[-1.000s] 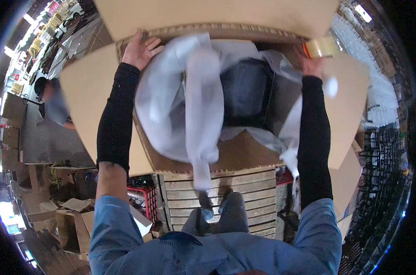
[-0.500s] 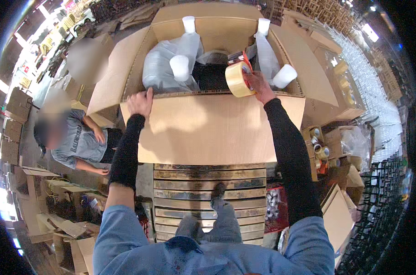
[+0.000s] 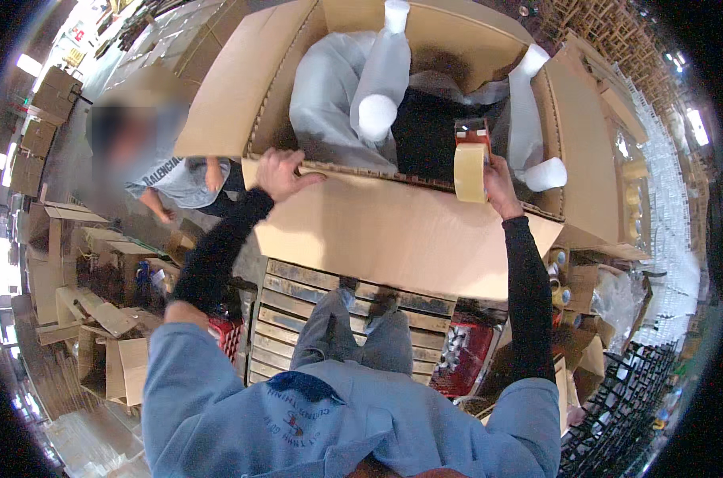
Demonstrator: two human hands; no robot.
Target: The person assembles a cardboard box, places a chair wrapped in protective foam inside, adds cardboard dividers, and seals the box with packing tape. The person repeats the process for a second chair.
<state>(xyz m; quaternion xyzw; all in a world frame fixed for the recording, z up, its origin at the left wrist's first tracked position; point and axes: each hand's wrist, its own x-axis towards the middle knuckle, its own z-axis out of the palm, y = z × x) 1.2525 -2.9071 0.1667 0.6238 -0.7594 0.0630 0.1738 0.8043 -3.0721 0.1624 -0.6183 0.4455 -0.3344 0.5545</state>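
Left hand fingers hooked over box front flap edge. Right hand clenched on tape gun, at flap's far right edge. Flap: light, stiff cardboard, likely springy; best gripped along fold line. Foam inside soft.
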